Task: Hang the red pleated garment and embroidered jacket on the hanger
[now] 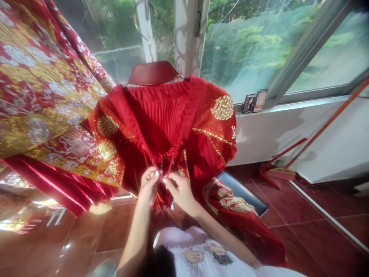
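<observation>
A red pleated garment (pixel 198 104) with gold sequin medallions and gold beaded trim hangs from a dark red hanger (pixel 154 73) in front of the window. Thin red ties (pixel 170 164) come down from the front of its gathered waistband. My left hand (pixel 148 185) pinches one tie between thumb and fingertips. Close beside it, my right hand (pixel 181 190) pinches the other, and the fingertips nearly meet where the ties cross. Whether a knot is there is too small to tell. Loose red ends dangle below my hands.
Gold-and-silver embroidered red garments (pixel 43 88) hang at the left. Red embroidered cloth (pixel 239 215) lies over a dark seat (pixel 245 194) at the right. A broom (pixel 282 173) and red dustpan (pixel 268 175) stand by the wall. Small photo-like items (pixel 249 104) rest on the windowsill.
</observation>
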Motion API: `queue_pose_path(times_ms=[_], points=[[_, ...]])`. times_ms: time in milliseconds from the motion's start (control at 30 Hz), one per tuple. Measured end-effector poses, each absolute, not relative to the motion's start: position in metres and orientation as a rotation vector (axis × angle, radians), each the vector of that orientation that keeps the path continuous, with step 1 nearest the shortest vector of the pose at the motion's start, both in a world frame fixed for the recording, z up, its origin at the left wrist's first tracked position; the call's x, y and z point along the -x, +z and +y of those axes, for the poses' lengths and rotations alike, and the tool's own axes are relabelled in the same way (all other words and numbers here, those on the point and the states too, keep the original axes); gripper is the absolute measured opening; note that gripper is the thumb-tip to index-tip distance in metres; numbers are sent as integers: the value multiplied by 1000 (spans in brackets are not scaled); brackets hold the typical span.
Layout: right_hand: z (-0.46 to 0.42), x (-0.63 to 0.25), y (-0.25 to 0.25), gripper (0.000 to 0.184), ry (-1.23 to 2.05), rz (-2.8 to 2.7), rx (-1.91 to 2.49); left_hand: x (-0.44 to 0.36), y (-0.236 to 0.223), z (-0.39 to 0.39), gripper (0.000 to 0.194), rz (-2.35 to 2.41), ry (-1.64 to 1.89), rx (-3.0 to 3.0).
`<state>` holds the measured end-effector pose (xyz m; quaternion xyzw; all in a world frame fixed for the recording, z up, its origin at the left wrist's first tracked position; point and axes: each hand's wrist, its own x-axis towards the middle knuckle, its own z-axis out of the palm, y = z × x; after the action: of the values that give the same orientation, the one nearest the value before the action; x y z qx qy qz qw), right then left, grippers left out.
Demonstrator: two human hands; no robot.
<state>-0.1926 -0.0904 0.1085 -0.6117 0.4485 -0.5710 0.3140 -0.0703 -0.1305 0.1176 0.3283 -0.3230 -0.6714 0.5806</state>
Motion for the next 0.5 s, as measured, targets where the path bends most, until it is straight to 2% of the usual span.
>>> queue_pose_path(times_ms=[233, 333, 500], points=[[-91, 198, 110, 21, -1457, 1175, 1541, 71, 95, -123, 28, -335, -1802, -564], [-90, 203, 116, 22, -1428, 1176, 1520, 67, 81, -119, 21, -290, -1842, -431], [-90, 207, 122, 24, -1393, 1174, 1464, 53, 53, -114, 24, -204, -1869, -385]])
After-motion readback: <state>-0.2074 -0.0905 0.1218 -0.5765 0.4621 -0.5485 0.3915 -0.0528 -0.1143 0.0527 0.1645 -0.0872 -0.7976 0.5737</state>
